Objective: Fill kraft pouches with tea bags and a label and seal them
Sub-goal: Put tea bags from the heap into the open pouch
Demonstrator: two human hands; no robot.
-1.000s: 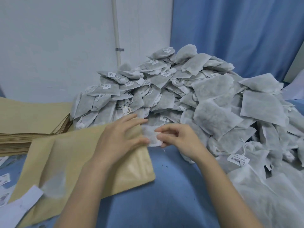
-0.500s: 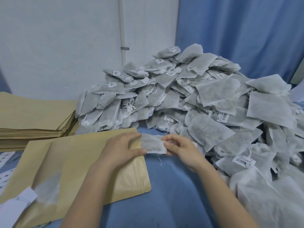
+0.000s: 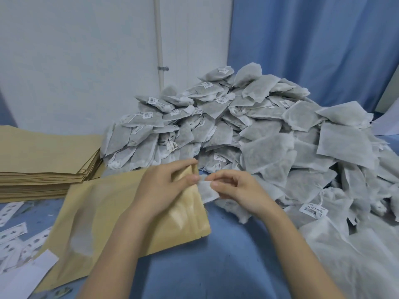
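My left hand [image 3: 164, 186] grips the kraft pouch [image 3: 121, 214] mouth; my right hand [image 3: 237, 190] pinches a tea bag [image 3: 207, 190] there.

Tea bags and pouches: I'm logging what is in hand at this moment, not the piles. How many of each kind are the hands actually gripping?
Kraft pouch, mouth held open by the left hand: 1
Tea bag, pinched by the right hand at the pouch mouth: 1
Total: 2
The tea bag heap and the stack of empty pouches cannot be counted.
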